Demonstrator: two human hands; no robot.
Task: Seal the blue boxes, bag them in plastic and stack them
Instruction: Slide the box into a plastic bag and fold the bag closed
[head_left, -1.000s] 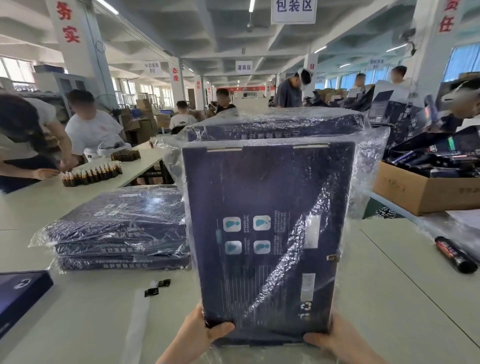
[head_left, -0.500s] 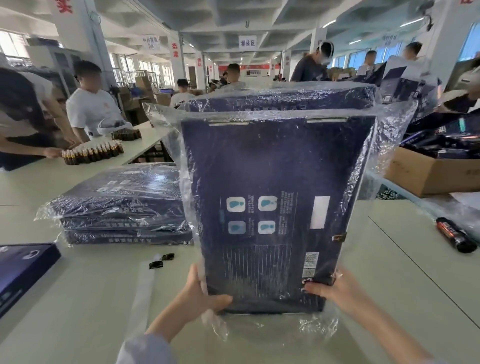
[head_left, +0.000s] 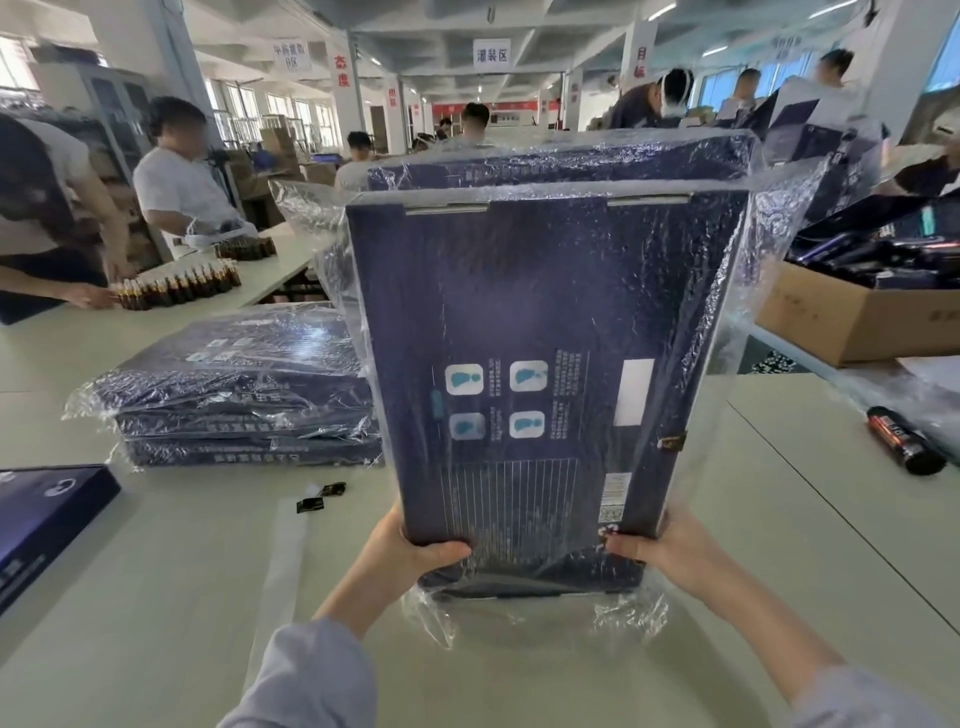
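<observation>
A large flat dark blue box (head_left: 540, 322) stands on end in front of me, its printed back toward me, wrapped in a clear plastic bag (head_left: 737, 291) whose loose end bunches under it near the table. My left hand (head_left: 410, 551) grips the box's lower left corner, thumb on the face. My right hand (head_left: 670, 545) grips the lower right corner the same way. To the left lies a stack of bagged blue boxes (head_left: 234, 395), three high. An unbagged blue box (head_left: 47, 514) lies at the far left edge.
Pale table (head_left: 197, 571) with a clear plastic strip (head_left: 283, 561) and small black tabs (head_left: 319, 498). A black cylinder (head_left: 904, 440) lies right, near a cardboard carton (head_left: 841, 317) of dark items. People work at the left table with rows of brown vials (head_left: 176, 286).
The bagged box has come up and away from me, my hands sliding into fuller view at its lower corners. The bag's loose end now hangs below the box.
</observation>
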